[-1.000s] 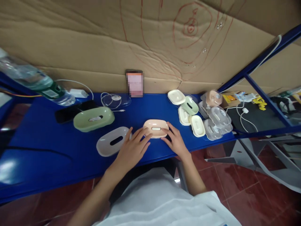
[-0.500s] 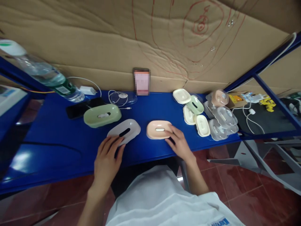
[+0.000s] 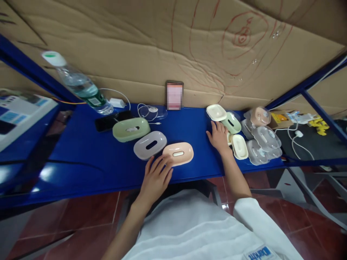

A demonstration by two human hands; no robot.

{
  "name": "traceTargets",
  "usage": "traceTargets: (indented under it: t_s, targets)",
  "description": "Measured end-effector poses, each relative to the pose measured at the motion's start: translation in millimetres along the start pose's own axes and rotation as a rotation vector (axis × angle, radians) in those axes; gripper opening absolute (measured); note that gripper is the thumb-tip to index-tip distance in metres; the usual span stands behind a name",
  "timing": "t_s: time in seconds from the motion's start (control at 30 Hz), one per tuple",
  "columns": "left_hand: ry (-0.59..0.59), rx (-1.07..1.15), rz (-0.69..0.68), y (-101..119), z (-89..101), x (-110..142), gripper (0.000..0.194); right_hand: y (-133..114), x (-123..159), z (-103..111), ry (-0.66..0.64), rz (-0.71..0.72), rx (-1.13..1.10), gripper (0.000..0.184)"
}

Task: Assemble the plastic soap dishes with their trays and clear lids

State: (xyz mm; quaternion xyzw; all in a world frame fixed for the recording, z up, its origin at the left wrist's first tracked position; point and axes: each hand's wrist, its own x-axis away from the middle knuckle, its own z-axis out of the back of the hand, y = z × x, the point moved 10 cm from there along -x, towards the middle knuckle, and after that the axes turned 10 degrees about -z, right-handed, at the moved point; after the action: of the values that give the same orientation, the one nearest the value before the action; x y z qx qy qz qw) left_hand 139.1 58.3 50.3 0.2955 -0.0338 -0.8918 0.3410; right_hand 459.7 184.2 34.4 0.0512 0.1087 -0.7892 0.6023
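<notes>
My left hand (image 3: 158,176) has its fingers spread, the tips touching the near left edge of a peach oval dish with a slot (image 3: 184,148). Just left of it lies a white oval dish with a dark slot (image 3: 145,147), and beyond that a green oval dish (image 3: 123,134). My right hand (image 3: 219,139) reaches to the right-hand group, fingers apart, over or against the cream pieces; whether it touches them I cannot tell. Around it are a cream tray (image 3: 216,112), a green slotted piece (image 3: 232,122) and another cream tray (image 3: 240,147).
Clear plastic covers (image 3: 267,139) are piled at the right, with a peach piece (image 3: 260,116) among them. A water bottle (image 3: 81,86), a black phone (image 3: 104,124) and a white charger (image 3: 117,103) stand at the back left. A small framed screen (image 3: 175,95) leans on the cardboard wall.
My right hand has left the peach dish and moved right to the cream pieces. My left hand has gone from the white dish to the peach one, which now sits closer to the white dish.
</notes>
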Motion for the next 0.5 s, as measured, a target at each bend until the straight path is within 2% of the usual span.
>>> traceTargets:
  t_s: [0.17,0.3,0.4,0.5]
  targets:
    - [0.022,0.045,-0.023,-2.2,-10.4,6.7,0.041,-3.2,0.7,1.6,0.020,0.003,0.006,0.065]
    - [0.035,0.089,0.003,-6.2,-12.3,8.0,0.041,-15.6,7.9,10.2,0.036,0.024,-0.048,0.052]
    - [0.117,0.142,0.003,-6.7,-6.6,9.0,0.042,-44.0,37.5,14.1,0.018,0.096,-0.116,0.042]
    - [0.228,0.188,0.026,-10.2,3.6,12.9,0.038,-56.5,77.2,12.6,-0.013,0.051,-0.211,0.035]
